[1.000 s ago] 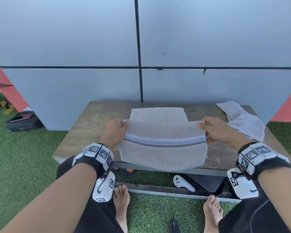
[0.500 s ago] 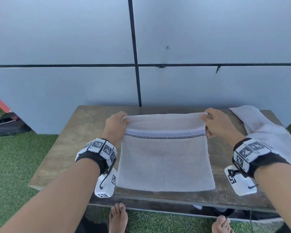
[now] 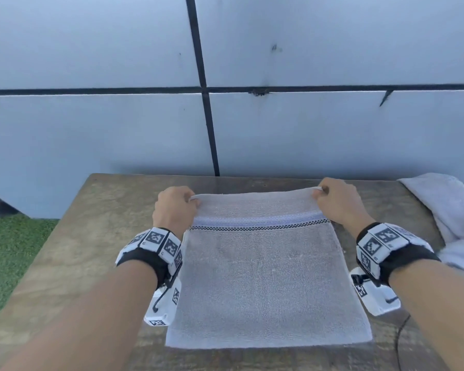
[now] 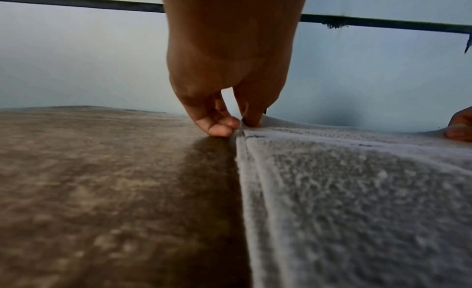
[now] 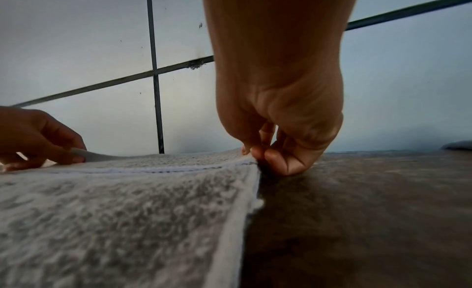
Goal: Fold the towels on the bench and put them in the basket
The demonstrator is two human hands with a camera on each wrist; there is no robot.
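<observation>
A grey-white towel [image 3: 265, 279] with a checked black-and-white band lies folded in half on the wooden bench [image 3: 86, 236]. My left hand [image 3: 176, 207] pinches its far left corner, and my right hand [image 3: 335, 200] pinches its far right corner. Both corners sit low over the far part of the bench. The left wrist view shows the left hand [image 4: 237, 122] pinching the towel's edge [image 4: 332, 191] at the bench surface. Fingers of the right hand [image 5: 258, 153] in the right wrist view nip the corner of the towel [image 5: 127, 201]. No basket is in view.
A second towel [image 3: 450, 218] lies crumpled at the bench's right end. A grey panelled wall [image 3: 306, 129] stands right behind the bench. Green artificial grass [image 3: 8, 253] shows to the left.
Both hands have carried the towel's near edge up and away over the bench to its far edge, folding it in half. The head view has tipped closer over the bench.
</observation>
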